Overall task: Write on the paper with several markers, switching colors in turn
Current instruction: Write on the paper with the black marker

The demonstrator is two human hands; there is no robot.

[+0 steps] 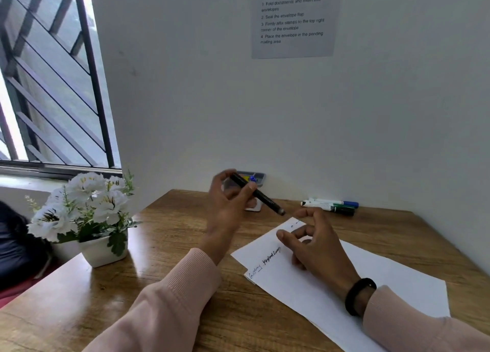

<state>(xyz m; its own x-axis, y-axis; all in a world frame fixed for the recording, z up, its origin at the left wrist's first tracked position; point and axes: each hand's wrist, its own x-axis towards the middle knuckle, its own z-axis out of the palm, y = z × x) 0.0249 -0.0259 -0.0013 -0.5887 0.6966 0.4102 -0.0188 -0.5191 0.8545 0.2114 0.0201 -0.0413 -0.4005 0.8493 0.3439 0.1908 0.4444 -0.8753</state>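
While the left hand [228, 203] is gripping a black marker [257, 194], the right hand [315, 243] is resting open-fingered on handwritten paper [384, 280]; a wall notice [294, 20] is reading "Seal the envelope flap".

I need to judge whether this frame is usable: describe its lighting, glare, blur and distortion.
Head view: daylight from the window at left, overexposed along its edge; soft sheen on the wooden table beside the flower pot; wide-angle bending of the window bars; left hand with the black marker is slightly soft; the paper's handwriting is barely legible.

Soft daylight from the window [53, 73] at left — wide-angle bending at edges, slight overall blur.
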